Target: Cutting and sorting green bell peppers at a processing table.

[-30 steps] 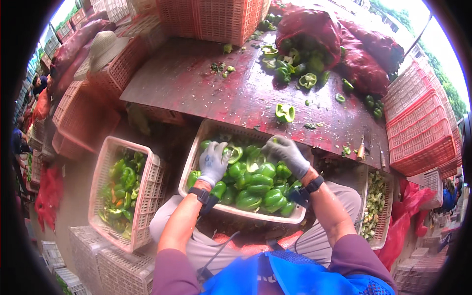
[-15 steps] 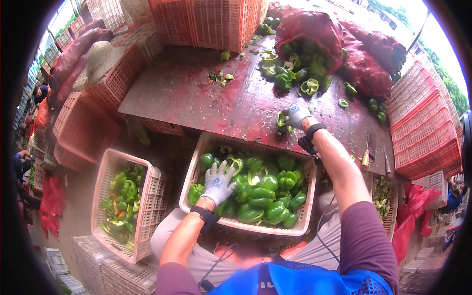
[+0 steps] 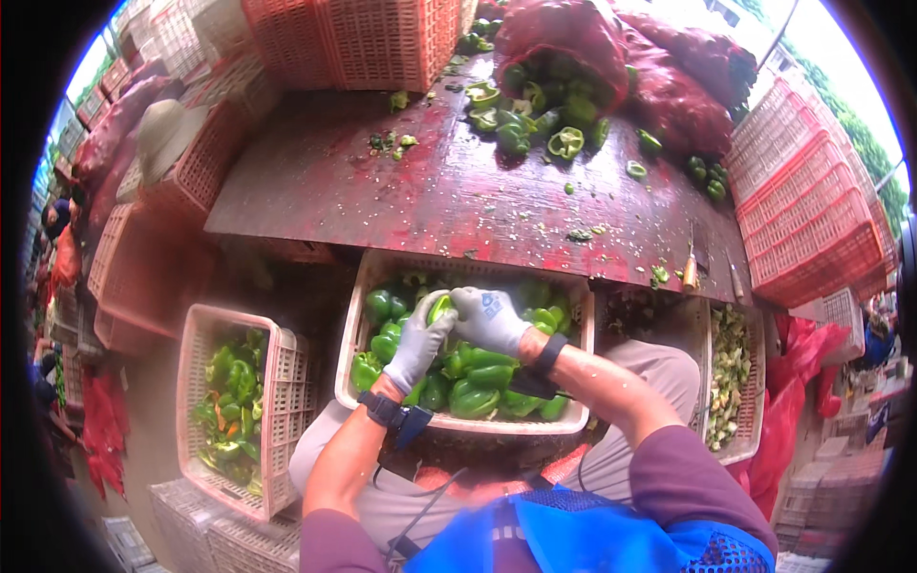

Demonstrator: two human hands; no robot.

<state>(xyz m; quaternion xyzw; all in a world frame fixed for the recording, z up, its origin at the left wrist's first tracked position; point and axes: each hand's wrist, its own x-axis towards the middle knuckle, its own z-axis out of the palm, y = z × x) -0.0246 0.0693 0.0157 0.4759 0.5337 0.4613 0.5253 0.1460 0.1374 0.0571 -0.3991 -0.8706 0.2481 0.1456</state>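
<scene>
An open-sided yard stacked with plastic crates surrounds a broad, dark worktop point(image 3: 382, 191), its flat boards stained red, shiny with wet and speckled with pale crumbs. At its far side, a bulging red mesh sack point(image 3: 564, 38) spills green peppers, several already cut open, such as the halved pepper point(image 3: 566, 143) with its white ribs showing; the peppers within the mesh appear to be what is left there.

Below the near edge, a pale latticed crate point(image 3: 588, 353) is well filled with glossy, lobed peppers point(image 3: 475, 399), so much seems already gathered. The left-hand crate point(image 3: 289, 420) holds green pieces with a touch of orange, and the right-hand crate point(image 3: 752, 401) holds crumpled, whitish-green trimmings point(image 3: 728, 382), which suggests a good deal of cutting is done.

Over the middle crate, both hands wear grey, matte knit gloves. The left hand point(image 3: 417, 339) has its grip closed around a smooth green bell pepper point(image 3: 438, 307), with a paler edge showing; the right hand point(image 3: 489, 320) meets it with curled fingers, though whether that grip pinches anything cannot be told. A slim wooden-handled knife point(image 3: 690, 272) lies unheld near the worktop's right end.
</scene>
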